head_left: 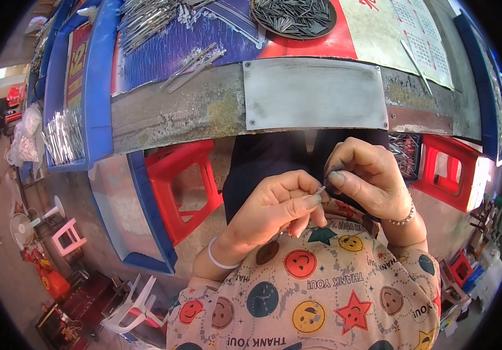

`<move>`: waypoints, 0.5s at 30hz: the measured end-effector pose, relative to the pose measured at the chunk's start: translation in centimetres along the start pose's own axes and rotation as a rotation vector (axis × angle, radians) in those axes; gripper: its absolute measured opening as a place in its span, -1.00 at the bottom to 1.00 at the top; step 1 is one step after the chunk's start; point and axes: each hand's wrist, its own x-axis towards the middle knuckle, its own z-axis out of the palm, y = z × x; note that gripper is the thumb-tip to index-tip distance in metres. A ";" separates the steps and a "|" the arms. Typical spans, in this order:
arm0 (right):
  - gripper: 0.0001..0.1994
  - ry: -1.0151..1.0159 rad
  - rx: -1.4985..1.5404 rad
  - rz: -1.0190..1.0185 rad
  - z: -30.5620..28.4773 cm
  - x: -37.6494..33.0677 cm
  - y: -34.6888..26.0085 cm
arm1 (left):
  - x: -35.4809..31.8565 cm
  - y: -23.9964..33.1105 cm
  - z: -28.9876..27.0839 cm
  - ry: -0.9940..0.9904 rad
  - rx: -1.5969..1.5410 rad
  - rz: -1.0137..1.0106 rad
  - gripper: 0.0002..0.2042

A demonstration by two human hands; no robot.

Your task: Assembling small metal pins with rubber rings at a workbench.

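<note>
Hands meet in the centre of the frame, just below the edge of the desk [204, 111]. The left hand [274, 207] is closed, and its thumb and forefinger pinch one end of a small thin metal piece [321, 189]. The right hand [364, 178] is also curled, and its fingertips touch the other end of the same piece, so both hands hold it together, over the lap and above the patterned garment [315, 291] with smiling faces and stars. The piece is too small to tell its exact shape.

As a judgement, the work seems to be in the middle. On the desk, at the upper centre of the frame, a round tray [293, 17] is filled with many thin dark metal pins. At the upper left lies a heap of shiny metal strips [146, 20], and a few loose strips [195, 61] lie near the middle of the blue cover. Another bundle of silver strips [64, 137] stands in a blue bin at the left. Which of these are finished and which still wait, I cannot tell from this view; only one piece is being handled now.

Red plastic stools [184, 181] stand under the desk, at left and right.
</note>
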 end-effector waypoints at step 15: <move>-0.87 -0.018 -0.060 0.044 0.9 0.7 1.1 | 0.6 -1.1 -1.3 -0.116 -0.557 -0.158 -0.79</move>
